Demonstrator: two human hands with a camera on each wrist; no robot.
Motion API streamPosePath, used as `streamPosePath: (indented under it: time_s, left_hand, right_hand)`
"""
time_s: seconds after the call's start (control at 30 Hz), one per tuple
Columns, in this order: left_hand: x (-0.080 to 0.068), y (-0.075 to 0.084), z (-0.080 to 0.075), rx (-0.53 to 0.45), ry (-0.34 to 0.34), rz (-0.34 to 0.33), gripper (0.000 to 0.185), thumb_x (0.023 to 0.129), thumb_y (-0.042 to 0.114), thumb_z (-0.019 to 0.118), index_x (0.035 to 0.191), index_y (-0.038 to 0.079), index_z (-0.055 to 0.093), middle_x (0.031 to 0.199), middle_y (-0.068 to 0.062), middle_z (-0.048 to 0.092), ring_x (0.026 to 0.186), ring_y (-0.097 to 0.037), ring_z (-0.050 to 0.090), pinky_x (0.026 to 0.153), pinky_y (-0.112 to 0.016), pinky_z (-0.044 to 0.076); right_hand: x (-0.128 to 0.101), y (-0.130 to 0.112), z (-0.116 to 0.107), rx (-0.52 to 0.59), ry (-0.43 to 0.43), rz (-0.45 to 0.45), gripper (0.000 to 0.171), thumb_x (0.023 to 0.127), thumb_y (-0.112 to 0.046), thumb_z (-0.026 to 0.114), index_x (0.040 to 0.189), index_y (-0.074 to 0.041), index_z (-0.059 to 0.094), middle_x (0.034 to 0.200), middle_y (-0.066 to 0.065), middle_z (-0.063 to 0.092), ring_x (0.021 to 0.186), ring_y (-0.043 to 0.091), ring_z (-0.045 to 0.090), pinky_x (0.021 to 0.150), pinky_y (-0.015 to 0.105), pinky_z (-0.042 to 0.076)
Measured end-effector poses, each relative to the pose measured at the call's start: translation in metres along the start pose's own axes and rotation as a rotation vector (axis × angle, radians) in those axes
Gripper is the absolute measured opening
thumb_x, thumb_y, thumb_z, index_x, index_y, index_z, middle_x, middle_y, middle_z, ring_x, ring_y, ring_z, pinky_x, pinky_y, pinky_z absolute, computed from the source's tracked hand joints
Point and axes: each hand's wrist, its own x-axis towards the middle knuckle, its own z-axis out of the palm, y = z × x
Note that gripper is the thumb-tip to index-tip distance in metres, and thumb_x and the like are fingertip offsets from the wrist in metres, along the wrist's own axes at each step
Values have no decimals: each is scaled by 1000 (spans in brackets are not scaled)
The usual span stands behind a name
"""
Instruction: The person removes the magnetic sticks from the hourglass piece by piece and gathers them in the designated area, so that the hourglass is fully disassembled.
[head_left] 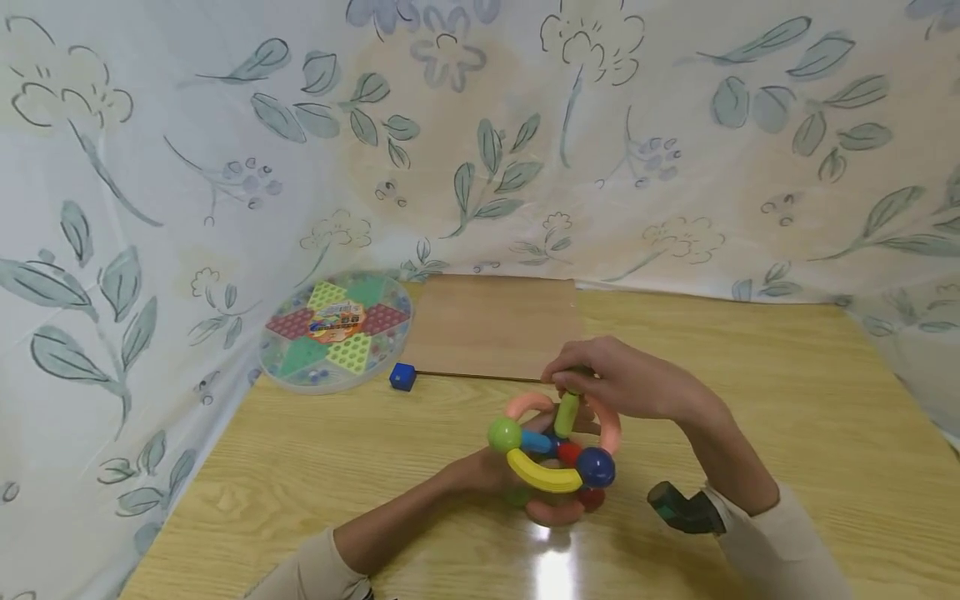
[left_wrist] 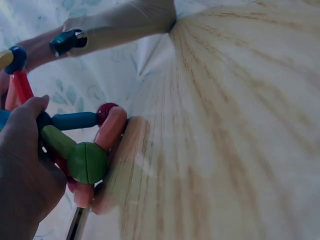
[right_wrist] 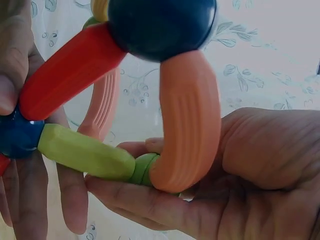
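Note:
A ball-and-stick toy structure (head_left: 546, 477) of coloured balls joined by straight and curved sticks is held above the table. Its yellow curved stick (head_left: 543, 473) runs between a green ball and a dark blue ball (head_left: 597, 467). My left hand (left_wrist: 22, 165) grips the structure around its middle, near an inner blue ball (right_wrist: 21, 134); the head view hides much of this hand. On the far side, my right hand (head_left: 618, 379) pinches a green ball (right_wrist: 145, 167), where a light green stick (right_wrist: 86, 151) meets an orange curved stick (right_wrist: 190, 122).
A round Chinese checkers board (head_left: 336, 332) lies at the back left of the wooden table (head_left: 315, 467). Beside it is a brown flat board (head_left: 495, 325), with a small blue cube (head_left: 402, 377) near its front corner. Floral cloth (head_left: 480, 167) hangs behind.

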Motion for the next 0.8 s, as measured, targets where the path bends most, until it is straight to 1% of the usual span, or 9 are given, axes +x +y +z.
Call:
streamPosePath:
  time_s: [0.03, 0.1, 0.17, 0.2, 0.27, 0.43, 0.53, 0.63, 0.8]
  left_hand:
    - [-1, 2, 0, 6, 2, 0, 45, 100, 17, 66, 140, 4, 50, 144, -10, 61, 137, -12, 53, 121, -28, 33]
    - [0, 6, 0, -111, -12, -18, 45, 104, 13, 57, 144, 0, 41, 134, -16, 63, 127, -10, 55, 117, -25, 39]
    - [1, 11, -1, -165, -20, -16, 40, 106, 15, 53, 140, -1, 40, 123, -20, 66, 116, -8, 57, 110, -23, 46]
    - [2, 13, -2, -187, -27, -6, 44, 107, 18, 52, 143, -2, 37, 123, -23, 66, 116, -9, 59, 109, -24, 48]
    - [5, 17, -3, -274, -51, 2, 51, 110, 21, 49, 149, -3, 28, 135, -29, 60, 121, -14, 63, 109, -25, 51]
    - [3, 20, -5, -326, -106, 10, 63, 112, 34, 44, 158, -1, 18, 155, -31, 44, 136, -24, 59, 115, -27, 48]
    - [1, 18, -5, -324, -124, 19, 63, 113, 40, 41, 157, 0, 21, 145, -30, 54, 130, -18, 61, 114, -28, 49]
    - [0, 16, -5, -311, -128, 25, 58, 112, 37, 41, 154, -1, 25, 136, -30, 60, 123, -12, 61, 112, -28, 50]
    - [-1, 18, -5, -353, -143, -7, 54, 111, 25, 45, 153, -4, 27, 139, -32, 57, 127, -15, 60, 115, -28, 47]
  right_hand:
    - [0, 0, 0, 5, 12, 19, 21, 105, -5, 59, 119, -2, 75, 109, 8, 74, 95, 15, 68, 81, 27, 61]
    - [-1, -1, -1, 24, 46, 57, 21, 105, -5, 58, 120, 0, 73, 108, 10, 73, 95, 17, 71, 81, 28, 63]
    - [-2, -2, -3, 49, 84, 92, 22, 106, -5, 57, 121, 3, 71, 107, 13, 71, 95, 19, 74, 81, 28, 64]
    - [-3, -2, -4, 67, 96, 106, 22, 107, -5, 56, 122, 4, 70, 107, 15, 71, 94, 21, 75, 81, 28, 64]
    - [-3, -2, -5, 95, 111, 124, 24, 107, -6, 55, 123, 6, 68, 109, 17, 70, 95, 22, 77, 81, 29, 64]
    - [-3, 0, -8, 98, 111, 129, 23, 108, -6, 55, 122, 6, 68, 108, 17, 71, 94, 20, 77, 82, 31, 65]
    - [-3, 2, -9, 74, 113, 130, 23, 108, -8, 55, 122, 4, 69, 104, 14, 72, 94, 21, 78, 84, 35, 65]
    - [-4, 4, -12, 38, 136, 150, 25, 108, -13, 57, 123, 2, 69, 103, 12, 73, 91, 19, 78, 85, 37, 64]
    - [-10, 12, -23, -9, 207, 205, 29, 109, -23, 57, 126, -3, 70, 107, 13, 74, 83, 15, 74, 80, 36, 63]
